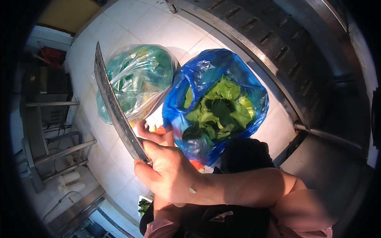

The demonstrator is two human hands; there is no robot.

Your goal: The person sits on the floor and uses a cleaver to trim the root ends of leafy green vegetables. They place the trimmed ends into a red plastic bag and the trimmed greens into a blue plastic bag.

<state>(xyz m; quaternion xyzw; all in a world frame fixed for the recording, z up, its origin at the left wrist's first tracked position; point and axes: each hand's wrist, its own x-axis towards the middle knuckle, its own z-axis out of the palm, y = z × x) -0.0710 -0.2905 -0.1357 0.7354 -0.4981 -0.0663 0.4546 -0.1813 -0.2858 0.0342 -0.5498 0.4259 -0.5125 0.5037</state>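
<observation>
My right hand (pixel 171 171) grips a large kitchen knife (pixel 117 110) by its handle. The long dark blade, flecked with bits, points up and to the left. Partly hidden behind that hand, my left hand (pixel 156 135) reaches down near the lower edge of a knotted-looking clear and green plastic bag (pixel 138 77) full of greens. Whether its fingers hold anything is hidden. Right of the knife stands an open blue plastic bag (pixel 205 68) with leafy green vegetables (pixel 221 110) inside, resembling bok choy. Small orange-red pieces (pixel 160 130) show beside my left hand.
Both bags rest on a white tiled floor (pixel 119 154). A slotted metal shelf (pixel 253 26) runs along the right. Metal tube racks (pixel 65 151) stand left. A white basket (pixel 143 198) with greens is beside my dark-clothed lap, and my knee (pixel 247 154) nears the blue bag.
</observation>
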